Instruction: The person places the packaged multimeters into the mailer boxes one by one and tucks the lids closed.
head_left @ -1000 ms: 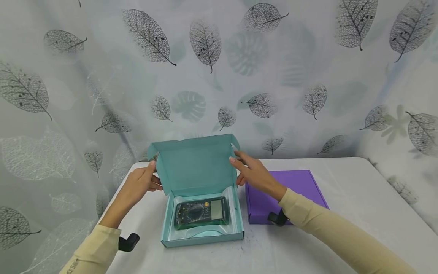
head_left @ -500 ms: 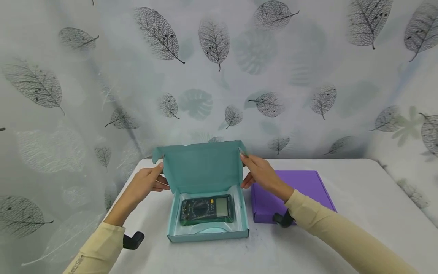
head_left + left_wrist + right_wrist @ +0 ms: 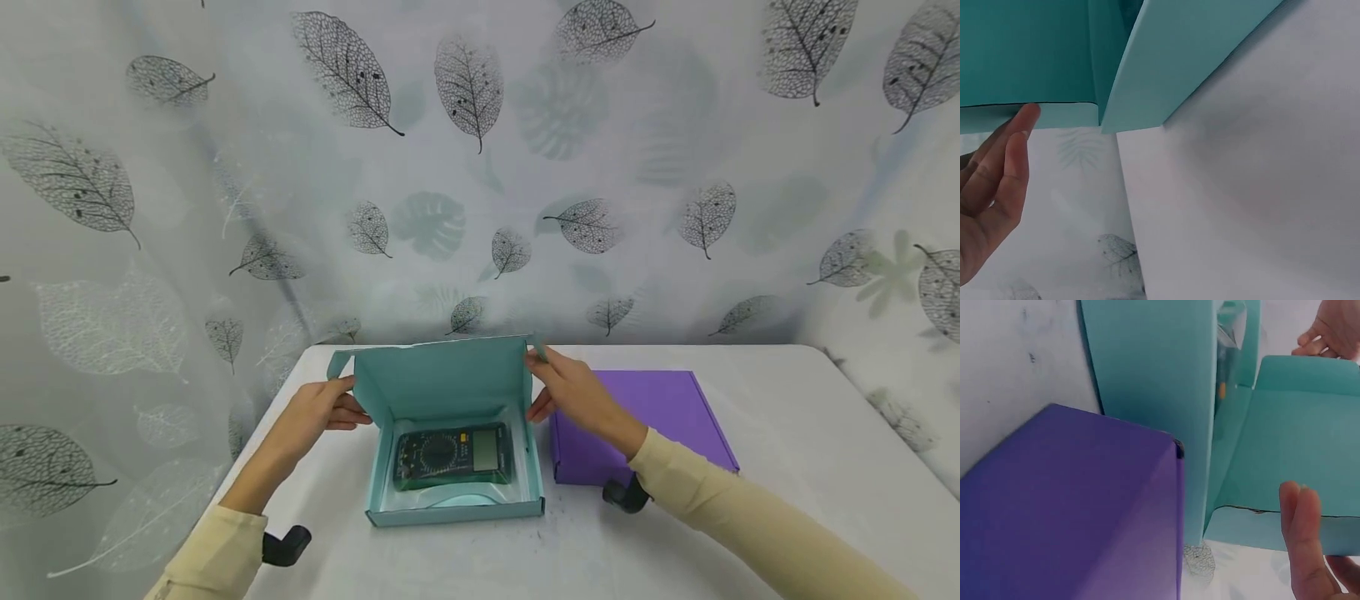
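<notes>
A teal cardboard box [image 3: 457,515] sits on the table with its lid [image 3: 442,375] raised and tilted forward. Inside lies a dark digital multimeter [image 3: 438,454] in clear plastic wrap, its dial and grey screen visible. At the lid's left side, my left hand [image 3: 318,412] holds the edge between thumb and fingers. My right hand [image 3: 573,392] holds the opposite edge near the side flap. In the left wrist view, fingertips [image 3: 1030,112] touch the lid's side wall. Two fingers [image 3: 1302,515] lie nearly straight across the lid's side in the right wrist view.
Just right of the teal box lies a closed purple box [image 3: 660,408], partly under my right forearm. White cloth covers the table [image 3: 795,417], and a leaf-patterned curtain [image 3: 480,183] hangs behind it. A small teal flap [image 3: 340,364] sticks out at the lid's left.
The lid has come down and forward, both hands following it lower at its sides. The head view has shifted slightly; the box and multimeter keep their place on the table.
</notes>
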Tool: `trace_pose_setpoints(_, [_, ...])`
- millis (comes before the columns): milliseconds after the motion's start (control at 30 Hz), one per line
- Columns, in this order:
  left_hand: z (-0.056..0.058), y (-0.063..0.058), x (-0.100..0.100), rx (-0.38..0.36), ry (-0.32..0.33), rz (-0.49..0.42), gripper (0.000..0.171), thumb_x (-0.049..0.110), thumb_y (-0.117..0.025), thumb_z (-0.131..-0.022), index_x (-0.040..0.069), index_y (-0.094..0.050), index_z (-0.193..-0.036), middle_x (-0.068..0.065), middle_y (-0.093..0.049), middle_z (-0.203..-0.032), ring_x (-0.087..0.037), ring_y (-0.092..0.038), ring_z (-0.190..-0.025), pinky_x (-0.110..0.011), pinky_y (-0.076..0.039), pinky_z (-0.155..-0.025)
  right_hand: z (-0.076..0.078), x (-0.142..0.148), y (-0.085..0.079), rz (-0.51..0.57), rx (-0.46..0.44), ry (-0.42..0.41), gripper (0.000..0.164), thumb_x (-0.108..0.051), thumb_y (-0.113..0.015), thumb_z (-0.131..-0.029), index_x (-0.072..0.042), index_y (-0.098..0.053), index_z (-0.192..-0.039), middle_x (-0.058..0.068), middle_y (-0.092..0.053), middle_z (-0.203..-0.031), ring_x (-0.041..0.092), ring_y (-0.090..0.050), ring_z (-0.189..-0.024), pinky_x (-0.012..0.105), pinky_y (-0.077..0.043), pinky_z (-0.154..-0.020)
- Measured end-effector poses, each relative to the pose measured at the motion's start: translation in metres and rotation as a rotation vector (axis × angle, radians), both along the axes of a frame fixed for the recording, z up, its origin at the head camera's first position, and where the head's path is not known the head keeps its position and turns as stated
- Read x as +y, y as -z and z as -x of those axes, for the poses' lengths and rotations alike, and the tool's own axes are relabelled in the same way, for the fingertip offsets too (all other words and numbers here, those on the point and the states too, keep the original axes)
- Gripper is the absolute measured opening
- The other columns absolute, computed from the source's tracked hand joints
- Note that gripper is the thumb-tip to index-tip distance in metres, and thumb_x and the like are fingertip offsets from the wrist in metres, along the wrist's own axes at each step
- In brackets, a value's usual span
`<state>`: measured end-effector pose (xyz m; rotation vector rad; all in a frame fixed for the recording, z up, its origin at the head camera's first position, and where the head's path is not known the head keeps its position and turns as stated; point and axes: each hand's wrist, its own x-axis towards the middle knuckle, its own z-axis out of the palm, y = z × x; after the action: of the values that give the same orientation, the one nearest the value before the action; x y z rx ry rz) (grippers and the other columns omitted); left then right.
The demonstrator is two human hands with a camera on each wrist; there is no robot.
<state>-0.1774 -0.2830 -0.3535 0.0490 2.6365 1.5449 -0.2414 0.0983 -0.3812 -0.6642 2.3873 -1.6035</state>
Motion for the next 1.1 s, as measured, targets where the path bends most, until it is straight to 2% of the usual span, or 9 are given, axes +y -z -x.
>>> trace_pose_setpoints(167, [-0.006, 0.004, 0.003, 0.016, 0.000, 0.001, 0.060, 0.041, -0.038, -0.112, -0.009, -0.069, -0.118, -0.019, -0.075, -0.107, -0.030, -0.074, -0.102, -0.043, -0.057, -0.092, -0.007, -0.002, 0.007, 0.004, 0.045, -0.016, 0.055, -0.046, -0.035, -0.113, -0.003, -0.049, -0.144, 0.012, -0.074, -0.081, 0.031, -0.075, -0.071, 0.055, -0.050, -0.099])
trace_pose_setpoints(300, [-0.010, 0.009, 0.005, 0.034, -0.015, 0.006, 0.059, 0.042, -0.037, -0.112, -0.008, -0.069, -0.119, -0.019, -0.075, -0.107, -0.030, -0.074, -0.101, -0.042, -0.058, -0.090, -0.012, -0.003, 0.015, 0.013, 0.069, -0.018, 0.046, -0.044, -0.035, -0.114, -0.006, -0.053, -0.135, 0.012, -0.074, -0.095, 0.032, -0.075, -0.075, 0.050, -0.056, -0.090])
trace_pose_setpoints(467, [-0.017, 0.014, 0.005, 0.064, -0.001, 0.021, 0.062, 0.045, -0.035, -0.113, -0.008, -0.068, -0.120, -0.019, -0.074, -0.110, -0.031, -0.073, -0.102, -0.038, -0.058, -0.088, -0.017, -0.003, 0.020, 0.026, 0.110, -0.012, 0.036, -0.032, -0.040, -0.114, -0.007, -0.052, -0.137, 0.021, -0.068, -0.121, 0.030, -0.075, -0.075, 0.048, -0.057, -0.086])
trace_pose_setpoints(567, [-0.021, 0.016, 0.005, 0.076, 0.018, 0.029, 0.062, 0.043, -0.033, -0.114, -0.008, -0.067, -0.124, -0.019, -0.074, -0.113, -0.032, -0.073, -0.104, -0.037, -0.058, -0.089, -0.020, -0.001, 0.022, 0.040, 0.130, -0.025, 0.032, -0.025, -0.042, -0.114, -0.006, -0.053, -0.137, 0.019, -0.064, -0.130, 0.030, -0.075, -0.078, 0.047, -0.058, -0.083])
trace_pose_setpoints(700, [-0.025, 0.019, 0.004, 0.101, 0.039, 0.039, 0.058, 0.037, -0.031, -0.115, -0.007, -0.065, -0.132, -0.016, -0.074, -0.114, -0.032, -0.073, -0.105, -0.037, -0.057, -0.090, -0.025, 0.000, 0.026, 0.048, 0.156, -0.040, 0.029, -0.023, -0.042, -0.114, -0.010, -0.054, -0.137, 0.013, -0.065, -0.129, 0.031, -0.075, -0.082, 0.045, -0.059, -0.082])
trace_pose_setpoints(833, [-0.029, 0.022, 0.003, 0.128, 0.062, 0.052, 0.055, 0.034, -0.031, -0.115, -0.006, -0.060, -0.138, -0.018, -0.072, -0.120, -0.032, -0.072, -0.107, -0.039, -0.057, -0.090, -0.028, 0.002, 0.030, 0.057, 0.161, -0.051, 0.029, -0.023, -0.043, -0.114, -0.013, -0.054, -0.138, 0.013, -0.063, -0.133, 0.031, -0.075, -0.087, 0.044, -0.059, -0.082])
trace_pose_setpoints(1000, [-0.035, 0.023, 0.002, 0.150, 0.061, 0.074, 0.045, 0.024, -0.040, -0.114, -0.008, -0.056, -0.141, -0.023, -0.068, -0.127, -0.035, -0.070, -0.110, -0.039, -0.058, -0.089, -0.031, 0.006, 0.035, 0.057, 0.187, -0.078, 0.028, -0.021, -0.045, -0.113, -0.014, -0.054, -0.139, 0.010, -0.061, -0.132, 0.031, -0.075, -0.090, 0.041, -0.059, -0.082])
trace_pose_setpoints(1100, [-0.041, 0.021, -0.003, 0.148, 0.047, 0.090, 0.043, 0.022, -0.054, -0.110, -0.002, -0.055, -0.146, -0.021, -0.066, -0.132, -0.033, -0.070, -0.111, -0.049, -0.054, -0.095, -0.032, 0.008, 0.037, 0.034, 0.225, -0.087, 0.031, -0.019, -0.047, -0.112, -0.012, -0.053, -0.142, 0.009, -0.060, -0.134, 0.029, -0.075, -0.090, 0.043, -0.058, -0.083])
